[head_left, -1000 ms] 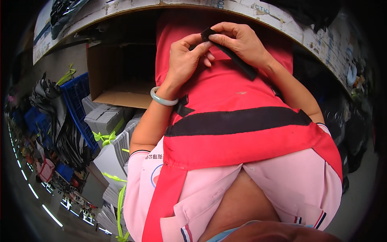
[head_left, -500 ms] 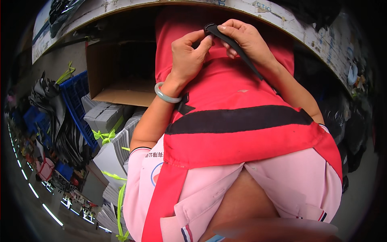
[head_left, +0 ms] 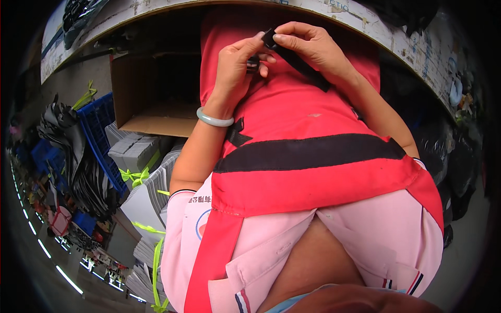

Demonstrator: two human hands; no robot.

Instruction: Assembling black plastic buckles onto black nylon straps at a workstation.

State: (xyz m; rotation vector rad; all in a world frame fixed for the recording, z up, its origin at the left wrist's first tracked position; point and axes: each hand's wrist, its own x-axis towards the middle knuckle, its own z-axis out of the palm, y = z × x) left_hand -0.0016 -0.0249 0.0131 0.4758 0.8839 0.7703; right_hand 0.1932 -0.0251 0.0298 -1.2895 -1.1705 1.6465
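A black strap [head_left: 302, 69] stretches slantwise above my lap, its far end turned up into a small dark piece [head_left: 269, 37] that may be a buckle. My right hand [head_left: 321, 55] pinches the strap close to that end, thumb on top. From the other side, my left hand [head_left: 233, 70] grips the same end with thumb and fingertip. Its other fingers curl around a small shiny black part [head_left: 252, 64], whose kind I cannot make out. Beneath both hands lies a red apron [head_left: 292, 109] with a black band. A pale green bangle [head_left: 214, 119] circles my left wrist.
A worktable edge [head_left: 172, 11] curves just beyond my hands. To the left are an open cardboard box [head_left: 156, 124], a blue crate [head_left: 102, 141], hanging black strips [head_left: 73, 146] and grey stacked sheets [head_left: 135, 151] tied with green ribbon. Dark plastic bags [head_left: 436, 151] stand at the right.
The strap's end has been turned up between my fingertips. My left fingers have shifted, and a shiny black part now shows in them. The strap's tail has swung slightly left.
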